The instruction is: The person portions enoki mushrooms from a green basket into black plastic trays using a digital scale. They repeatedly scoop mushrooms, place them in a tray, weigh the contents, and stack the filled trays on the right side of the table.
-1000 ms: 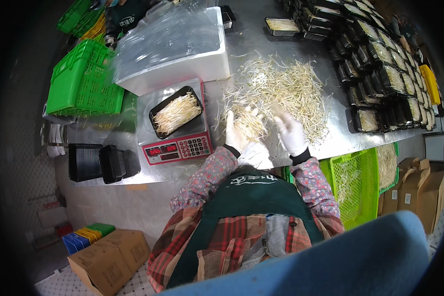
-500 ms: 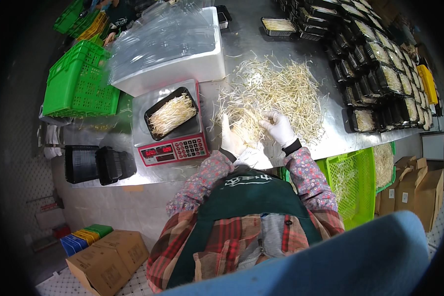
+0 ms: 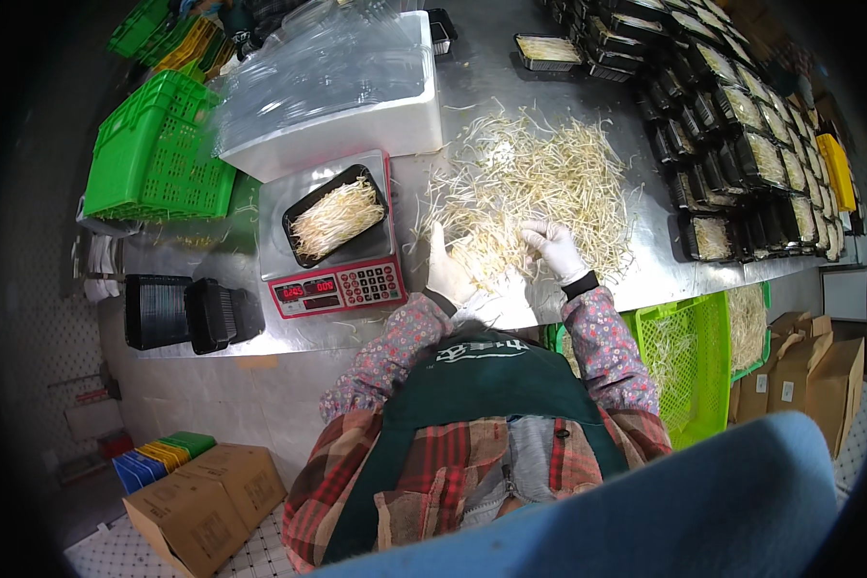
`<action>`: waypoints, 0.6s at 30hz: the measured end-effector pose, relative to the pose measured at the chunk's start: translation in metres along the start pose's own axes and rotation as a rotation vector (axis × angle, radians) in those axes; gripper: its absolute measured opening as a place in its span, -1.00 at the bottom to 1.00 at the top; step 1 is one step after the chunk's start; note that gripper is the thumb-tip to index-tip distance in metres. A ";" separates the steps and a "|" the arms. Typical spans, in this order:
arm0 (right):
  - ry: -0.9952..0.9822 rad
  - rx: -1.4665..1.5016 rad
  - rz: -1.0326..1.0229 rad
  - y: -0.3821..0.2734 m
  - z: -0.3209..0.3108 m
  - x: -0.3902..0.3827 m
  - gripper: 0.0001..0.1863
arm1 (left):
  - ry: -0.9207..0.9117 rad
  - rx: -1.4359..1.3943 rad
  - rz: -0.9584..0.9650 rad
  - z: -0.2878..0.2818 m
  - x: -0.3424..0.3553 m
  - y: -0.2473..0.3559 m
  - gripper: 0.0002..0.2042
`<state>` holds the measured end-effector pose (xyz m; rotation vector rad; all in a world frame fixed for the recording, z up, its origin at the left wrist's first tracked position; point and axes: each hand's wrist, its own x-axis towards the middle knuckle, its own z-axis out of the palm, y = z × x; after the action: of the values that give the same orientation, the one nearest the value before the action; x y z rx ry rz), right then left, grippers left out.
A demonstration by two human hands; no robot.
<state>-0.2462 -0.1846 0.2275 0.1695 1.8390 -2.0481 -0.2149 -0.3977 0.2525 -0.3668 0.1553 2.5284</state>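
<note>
A wide heap of pale bean sprouts lies on the metal table in front of me. At its near left edge my left hand, in a white glove, cups a bunch of sprouts against the palm, fingers pointing away from me. My gloved right hand is a little to the right of that bunch, its fingers pinched together at thin sprout ends. Left of my hands, a black tray filled with sprouts sits askew on a red and silver digital scale.
A white foam box with clear plastic lids stands behind the scale. Empty black trays are at the table's left corner. Stacked filled trays crowd the right. Green crates stand left and below the table's right edge; cardboard boxes rest on the floor.
My right hand has drawn slightly right and up, away from the bunch at my left hand. The left hand and the tray on the scale stay nearly where they were.
</note>
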 end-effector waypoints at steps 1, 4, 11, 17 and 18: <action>0.007 0.006 -0.005 0.000 0.001 -0.002 -0.75 | -0.008 0.000 -0.011 -0.001 0.000 0.001 -0.08; -0.010 0.014 -0.004 0.003 0.001 -0.001 -0.72 | -0.005 0.013 0.008 -0.004 0.000 0.002 -0.08; 0.075 -0.469 -0.304 0.033 0.017 0.003 -0.46 | 0.079 0.194 0.031 -0.027 0.010 0.002 -0.13; 0.035 -0.233 -0.142 0.066 0.060 0.002 -0.31 | 0.448 0.812 0.330 -0.026 0.061 -0.054 0.00; -0.002 -0.176 -0.113 0.064 0.068 0.002 -0.30 | 0.694 1.016 0.459 -0.059 0.085 -0.079 0.02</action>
<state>-0.2142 -0.2556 0.1763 0.0156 2.0584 -1.9437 -0.2250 -0.2990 0.1687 -0.7999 1.8486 2.2212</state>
